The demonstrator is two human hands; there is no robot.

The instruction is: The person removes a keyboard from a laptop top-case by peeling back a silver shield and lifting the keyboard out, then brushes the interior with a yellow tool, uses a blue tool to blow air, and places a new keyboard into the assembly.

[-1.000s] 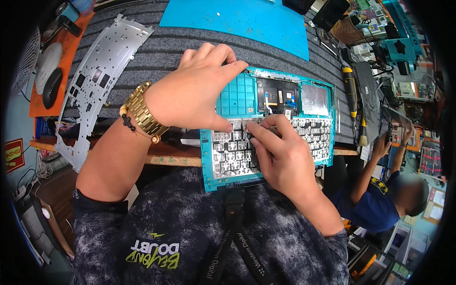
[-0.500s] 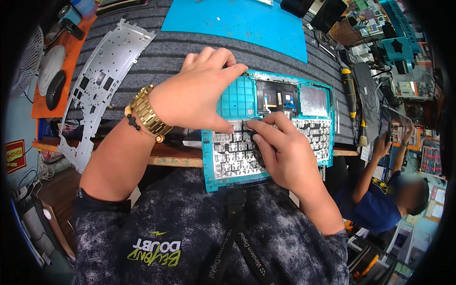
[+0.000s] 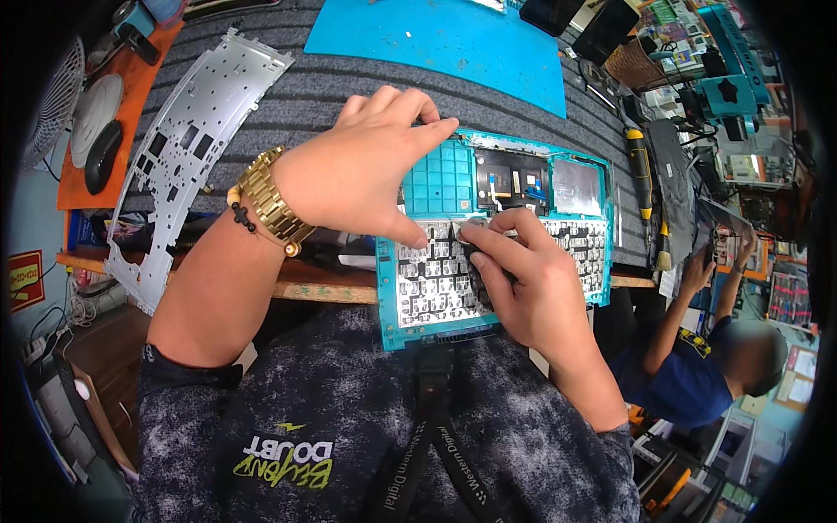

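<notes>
A teal laptop casing (image 3: 389, 288) lies tilted over the table's front edge, inner side up. Its lower part bears a silvery keyboard back plate (image 3: 427, 292) with dark openings; a black touchpad area shows above. My left hand (image 3: 370, 174) spans the casing's upper left with fingers spread. Its index fingertip touches the top edge, and its thumb rests at the keyboard plate's upper edge. My right hand (image 3: 527, 275) is closed in a pinch over the middle of the plate. From its fingers pokes a dark, thin-tipped tool (image 3: 454, 232), mostly hidden, its tip at the plate's upper edge.
At left lies a perforated silver metal sheet (image 3: 187, 148), beside a black mouse (image 3: 104, 158) and a fan (image 3: 57, 105). A blue mat (image 3: 436, 52) covers the far table. Right of the casing are a yellow-black screwdriver (image 3: 641, 170) and a brush (image 3: 663, 248). Another person (image 3: 689, 366) works at right.
The view has shifted slightly. My right hand sits a little further right and the tool's dark tip shows more clearly. My left hand keeps its place on the casing.
</notes>
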